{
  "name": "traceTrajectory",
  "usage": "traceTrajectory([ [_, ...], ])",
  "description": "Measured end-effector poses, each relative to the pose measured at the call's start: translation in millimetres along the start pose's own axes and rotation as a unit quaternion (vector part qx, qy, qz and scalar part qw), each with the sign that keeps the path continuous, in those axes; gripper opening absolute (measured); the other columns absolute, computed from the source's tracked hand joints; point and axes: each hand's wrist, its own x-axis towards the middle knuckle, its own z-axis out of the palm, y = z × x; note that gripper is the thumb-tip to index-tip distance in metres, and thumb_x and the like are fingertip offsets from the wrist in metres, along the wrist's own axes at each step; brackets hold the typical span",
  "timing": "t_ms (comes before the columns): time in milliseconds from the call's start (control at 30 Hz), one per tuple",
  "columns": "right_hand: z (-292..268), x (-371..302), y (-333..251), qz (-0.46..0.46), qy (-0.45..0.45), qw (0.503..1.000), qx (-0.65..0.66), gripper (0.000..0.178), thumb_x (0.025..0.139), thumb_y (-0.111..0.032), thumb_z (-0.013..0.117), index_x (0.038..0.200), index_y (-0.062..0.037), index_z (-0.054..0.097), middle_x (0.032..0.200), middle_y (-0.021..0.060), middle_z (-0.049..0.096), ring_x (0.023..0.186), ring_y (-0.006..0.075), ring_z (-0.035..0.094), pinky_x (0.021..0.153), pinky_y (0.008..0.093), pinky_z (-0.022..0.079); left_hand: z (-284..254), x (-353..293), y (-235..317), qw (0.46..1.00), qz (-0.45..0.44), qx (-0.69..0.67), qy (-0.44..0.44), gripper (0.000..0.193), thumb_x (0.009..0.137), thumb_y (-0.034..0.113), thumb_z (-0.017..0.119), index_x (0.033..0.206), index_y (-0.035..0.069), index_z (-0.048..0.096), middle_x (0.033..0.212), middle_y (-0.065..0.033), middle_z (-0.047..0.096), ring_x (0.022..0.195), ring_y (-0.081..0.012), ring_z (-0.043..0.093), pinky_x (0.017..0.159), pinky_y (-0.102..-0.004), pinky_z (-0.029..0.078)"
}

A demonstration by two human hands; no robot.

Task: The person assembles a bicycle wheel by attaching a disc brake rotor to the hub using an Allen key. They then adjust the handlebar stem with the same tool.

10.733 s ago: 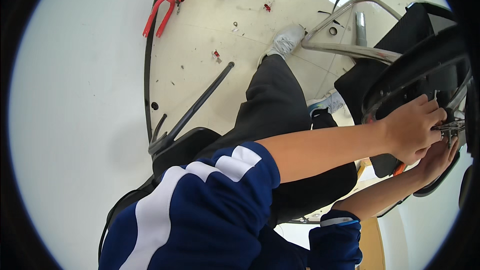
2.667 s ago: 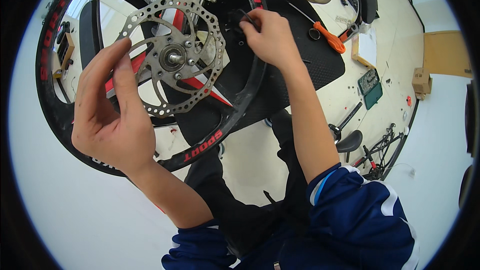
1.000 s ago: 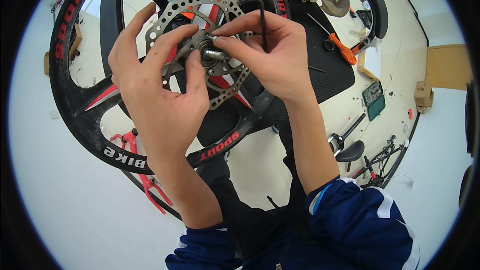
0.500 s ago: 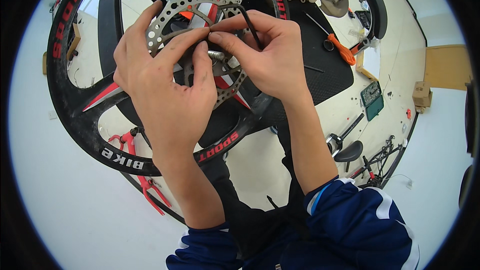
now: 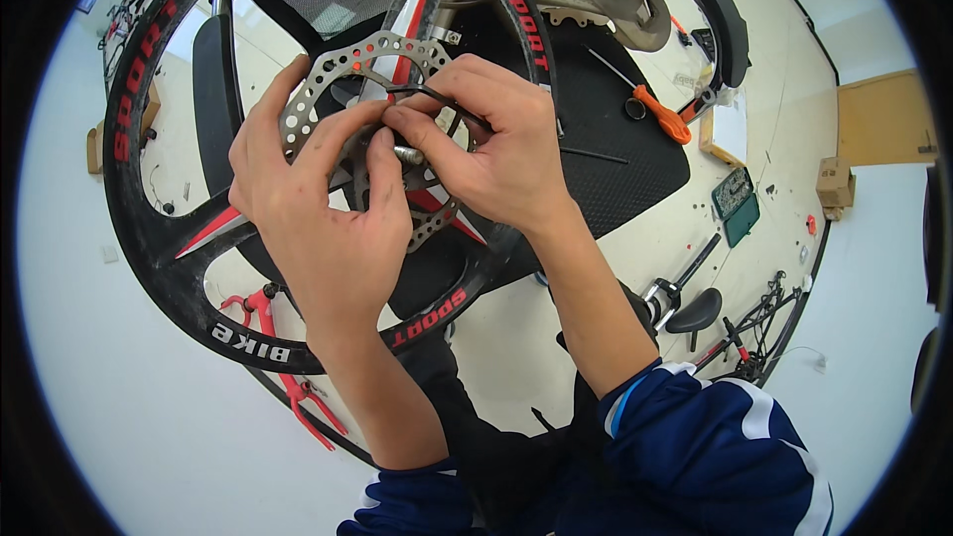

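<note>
Black bent hex key (image 5: pixel 429 92), one: lay within the curled right hand (image 5: pixel 501 149), whose thumb and forefinger were pinched together; anything between those tips was hidden. Left hand (image 5: pixel 323 213): thumb and forefinger a little apart, other fingers loosely spread, contents, if any, impossible to tell. Perforated silver disc (image 5: pixel 385 43): directly beneath both hands, at the centre of a black spoked wheel (image 5: pixel 157 250). Threaded axle (image 5: pixel 408 154): stub showing between the hands, long axis slanting toward the right palm; the left thumb was nearer, just beside it, with the gathered fingertips just beyond. Wheel placement: over the left side of a black seat (image 5: pixel 625 194), overhanging its front edge. Orange-handled screwdriver (image 5: pixel 663 115): at the seat's right edge. Green case (image 5: pixel 740 208), open: past the front right corner.
</note>
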Motion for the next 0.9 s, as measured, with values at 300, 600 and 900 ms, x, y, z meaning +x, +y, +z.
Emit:
traceTrajectory([
  [300, -11, 1, -6, 0.072, -0.068, 0.994, 0.053, 0.009, 0.081, -0.002, 0.066, 0.086, 0.0036, 0.071, 0.076, 0.0111, 0.064, 0.062, 0.0204, 0.059, 0.056, 0.0301, 0.045, -2, 3, 0, 1.000, -0.029, 0.009, 0.000, 0.018, 0.078, 0.011, 0.081, 0.095, 0.015, 0.081, 0.128, -0.0120, 0.063, 0.113, -0.0275, 0.061, 0.092, -0.0365, 0.050],
  [600, -20, 9, 0, -0.032, 0.039, 0.999, 0.001, 0.028, 0.101, -0.020, 0.055, 0.097, 0.0033, 0.069, 0.073, 0.0071, 0.057, 0.063, 0.0182, 0.054, 0.060, 0.0279, 0.043, -1, 3, 3, 0.999, -0.030, 0.018, 0.001, 0.017, 0.078, 0.011, 0.080, 0.094, 0.016, 0.081, 0.128, -0.0119, 0.063, 0.112, -0.0275, 0.062, 0.094, -0.0371, 0.049],
  [900, -19, 1, -13, 0.089, 0.000, 0.980, 0.176, 0.028, 0.104, -0.018, 0.055, 0.096, 0.0052, 0.069, 0.077, 0.0073, 0.068, 0.062, 0.0106, 0.064, 0.057, 0.0225, 0.051, 0, 3, 3, 1.000, -0.027, 0.015, 0.001, 0.016, 0.079, 0.010, 0.078, 0.095, 0.015, 0.081, 0.127, -0.0123, 0.063, 0.113, -0.0286, 0.061, 0.096, -0.0383, 0.048],
])
